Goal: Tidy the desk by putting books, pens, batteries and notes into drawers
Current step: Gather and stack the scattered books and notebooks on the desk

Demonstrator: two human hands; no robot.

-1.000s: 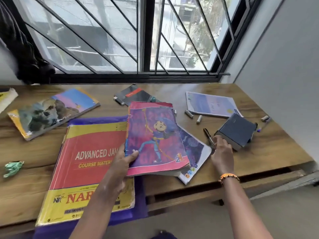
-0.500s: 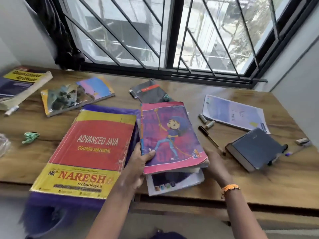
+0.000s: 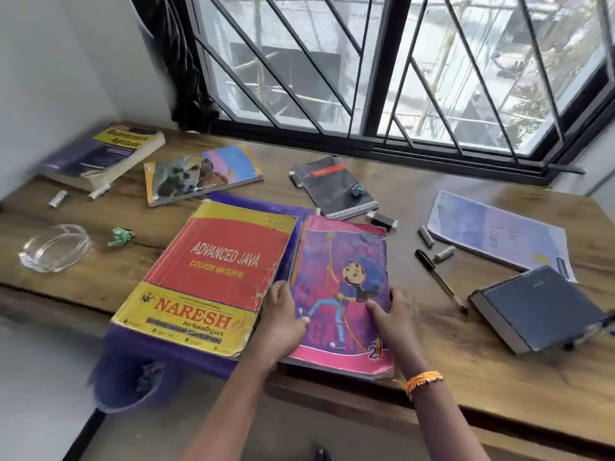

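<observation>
Both hands grip the pink book point(image 3: 342, 294) at the desk's point(image 3: 482, 377) near edge. The left hand point(image 3: 283, 314) clasps its spine side with the thumb on the cover; the right hand point(image 3: 396, 317) holds the opposite edge, thumb on top too. The grip from both sides likely squares the book with whatever lies under it so the stack can be lifted as one; what lies beneath is hidden.

Touching the left hand's outer side lies the red book point(image 3: 213, 277), which reads "ADVANCED JAVA COURSE MATERIAL" and "NARESH technologies". Far beyond it, a thick book point(image 3: 103, 154) shows "Aptitude". The pink cover carries a cartoon climber and a "2".

Right of the right hand lie a pen point(image 3: 439, 281), two batteries point(image 3: 436, 244) and a grey diary point(image 3: 539, 307), all still out. No drawer shows.
</observation>
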